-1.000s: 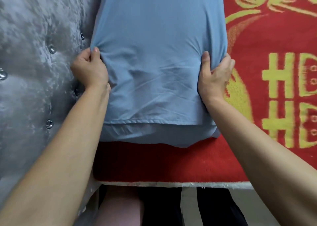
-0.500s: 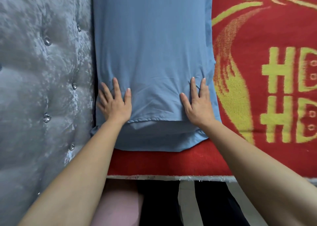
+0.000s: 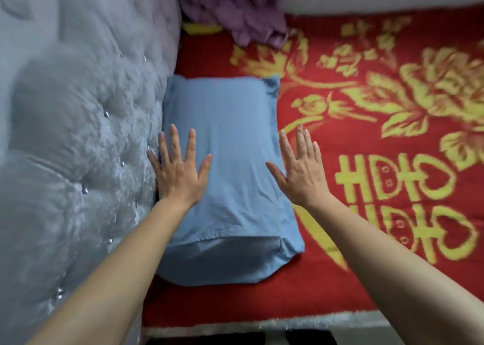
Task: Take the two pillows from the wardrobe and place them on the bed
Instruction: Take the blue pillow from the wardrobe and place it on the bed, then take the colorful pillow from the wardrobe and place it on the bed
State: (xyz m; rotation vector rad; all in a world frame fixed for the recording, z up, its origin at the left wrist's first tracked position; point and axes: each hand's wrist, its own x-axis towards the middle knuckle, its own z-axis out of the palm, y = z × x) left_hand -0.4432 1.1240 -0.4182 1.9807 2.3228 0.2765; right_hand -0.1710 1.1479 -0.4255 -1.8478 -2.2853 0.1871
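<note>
Pillow down, hands off

Pillow (image 3: 225,177), blue, lies flat on the bed (image 3: 340,287) against the headboard (image 3: 78,148). Left hand (image 3: 179,174) and right hand (image 3: 301,174), pressing it 0.5 s ago, now hover with fingers spread, gripping nothing.

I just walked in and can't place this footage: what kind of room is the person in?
Most likely a bedroom. A blue pillow lies on a red and yellow patterned blanket covering a bed, right against a grey tufted headboard. Crumpled purple fabric lies at the far end.
</note>
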